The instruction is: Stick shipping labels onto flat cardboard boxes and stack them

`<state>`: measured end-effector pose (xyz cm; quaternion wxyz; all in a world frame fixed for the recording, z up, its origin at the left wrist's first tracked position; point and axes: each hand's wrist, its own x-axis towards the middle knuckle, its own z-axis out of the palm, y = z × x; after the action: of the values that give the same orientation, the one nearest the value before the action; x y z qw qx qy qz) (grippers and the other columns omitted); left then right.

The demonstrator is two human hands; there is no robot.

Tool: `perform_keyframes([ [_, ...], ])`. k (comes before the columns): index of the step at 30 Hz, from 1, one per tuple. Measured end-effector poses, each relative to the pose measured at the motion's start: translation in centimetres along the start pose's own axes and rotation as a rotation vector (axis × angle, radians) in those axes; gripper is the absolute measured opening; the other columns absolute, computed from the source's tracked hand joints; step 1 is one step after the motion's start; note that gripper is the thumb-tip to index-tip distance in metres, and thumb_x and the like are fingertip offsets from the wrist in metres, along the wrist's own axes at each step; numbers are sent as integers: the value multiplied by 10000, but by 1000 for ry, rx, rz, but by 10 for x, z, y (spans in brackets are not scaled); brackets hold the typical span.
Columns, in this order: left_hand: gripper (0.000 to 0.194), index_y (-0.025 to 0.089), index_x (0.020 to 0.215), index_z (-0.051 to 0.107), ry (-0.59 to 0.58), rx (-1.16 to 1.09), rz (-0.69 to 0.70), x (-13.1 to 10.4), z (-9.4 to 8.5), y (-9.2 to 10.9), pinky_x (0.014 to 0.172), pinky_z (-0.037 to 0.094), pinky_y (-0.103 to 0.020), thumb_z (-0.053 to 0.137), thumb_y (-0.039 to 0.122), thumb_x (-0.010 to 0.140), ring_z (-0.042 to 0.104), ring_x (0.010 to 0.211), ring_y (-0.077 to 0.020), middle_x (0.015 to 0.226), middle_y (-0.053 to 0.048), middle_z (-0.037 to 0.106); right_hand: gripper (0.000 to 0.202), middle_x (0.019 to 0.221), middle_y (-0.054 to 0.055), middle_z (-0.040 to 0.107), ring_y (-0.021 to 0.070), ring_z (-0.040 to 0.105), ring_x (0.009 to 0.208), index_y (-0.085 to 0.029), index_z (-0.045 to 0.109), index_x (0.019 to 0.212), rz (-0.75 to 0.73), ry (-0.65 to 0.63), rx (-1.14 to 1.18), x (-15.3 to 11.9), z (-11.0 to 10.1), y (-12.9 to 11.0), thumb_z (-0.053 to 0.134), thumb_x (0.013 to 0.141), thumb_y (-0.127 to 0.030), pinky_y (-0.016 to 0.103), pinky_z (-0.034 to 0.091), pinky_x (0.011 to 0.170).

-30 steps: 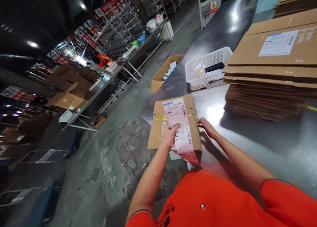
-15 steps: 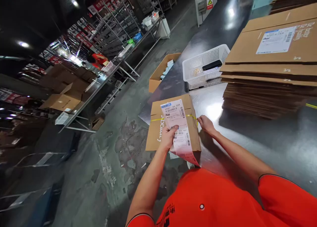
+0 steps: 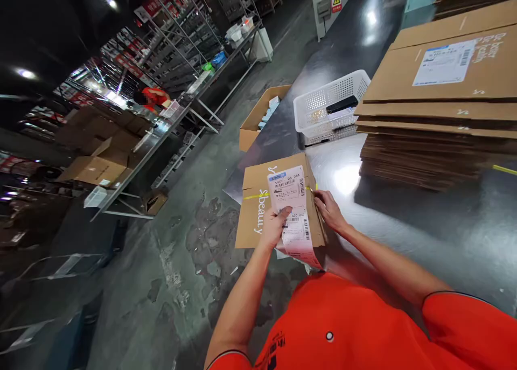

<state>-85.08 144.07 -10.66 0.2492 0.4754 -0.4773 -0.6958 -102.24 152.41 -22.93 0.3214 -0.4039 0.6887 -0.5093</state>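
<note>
A bundle of flattened cardboard boxes [image 3: 250,219] with white lettering lies at the table's near left edge. A yellow strap [image 3: 255,196] runs across it. My left hand [image 3: 275,225] presses a strip of printed shipping labels [image 3: 287,189] onto the top, thumb above and the other fingers mostly hidden. The strip's lower end curls over the near edge of the bundle. My right hand [image 3: 330,211] is closed at the bundle's right side, its fingertips at the strap and cardboard edges; the exact grip is partly hidden.
A white perforated basket [image 3: 302,114] with a black item stands beyond the bundle on the metal table [image 3: 388,230]. Stacked flattened cartons [image 3: 424,111] rise at right. An open carton [image 3: 252,125] sits past the table edge. A person in red [image 3: 155,96] is at a far bench.
My right hand has moved in against the bundle's side from where it held the strap pulled outward. The upper end of the label strip has shifted slightly right; my left hand keeps its place.
</note>
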Motion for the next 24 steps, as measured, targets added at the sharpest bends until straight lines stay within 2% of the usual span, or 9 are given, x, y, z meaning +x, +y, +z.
perform_keyframes([
  [2,373,166,905,786,12,39,4,-1,3,1,797,524,-336,826,434,648,704,861,-232,957,-81,774,450,954,64,612,222,566,931,-220,575,952,73,-14,11,2,2,-7,357,926,-613,349,455,863],
  [5,378,167,879,785,32,55,16,-2,6,0,780,520,-338,827,457,639,698,834,-229,931,-81,773,532,747,10,566,186,516,749,-222,523,730,147,-188,-2,22,-11,-8,355,881,-703,303,429,711],
  [8,371,177,904,779,19,62,28,-1,8,-3,763,521,-333,802,466,671,692,814,-216,903,-64,769,561,601,-3,513,164,463,636,-213,506,590,201,-293,-145,48,-38,-13,475,817,-724,275,354,603],
  [11,356,173,899,776,-5,101,45,0,9,-6,739,512,-312,784,463,694,677,791,-201,878,-47,765,557,497,-5,416,145,388,566,-210,474,494,202,-269,-404,63,-72,-38,622,752,-680,276,263,553],
  [13,344,176,905,774,-20,100,55,1,9,-7,744,510,-310,773,458,709,672,792,-195,889,-44,765,570,494,-13,374,128,339,546,-208,442,493,151,-311,-374,65,-90,-69,614,763,-680,273,234,538],
  [15,335,181,923,772,-42,74,64,1,8,-8,781,514,-324,768,448,720,677,826,-201,921,-53,764,567,531,-20,378,111,320,539,-207,428,533,100,-388,-170,60,-100,-105,550,803,-691,261,242,525],
  [19,357,177,885,764,-36,-42,78,0,4,-5,826,517,-350,815,444,653,688,890,-237,906,-72,763,463,653,-1,528,107,417,566,-192,559,676,34,-455,142,54,-92,-162,543,837,-626,240,322,524],
  [22,431,184,910,747,14,-257,35,0,-1,-1,818,518,-339,850,432,573,698,891,-233,922,-61,766,361,780,43,644,160,570,717,-173,660,793,2,-594,146,65,-82,-158,604,838,-527,266,447,648],
  [24,477,194,930,739,54,-383,11,1,-5,0,831,514,-328,873,405,523,703,881,-214,936,-45,768,301,805,60,670,198,616,801,-173,675,824,98,-492,124,72,-81,-132,620,831,-469,305,491,734],
])
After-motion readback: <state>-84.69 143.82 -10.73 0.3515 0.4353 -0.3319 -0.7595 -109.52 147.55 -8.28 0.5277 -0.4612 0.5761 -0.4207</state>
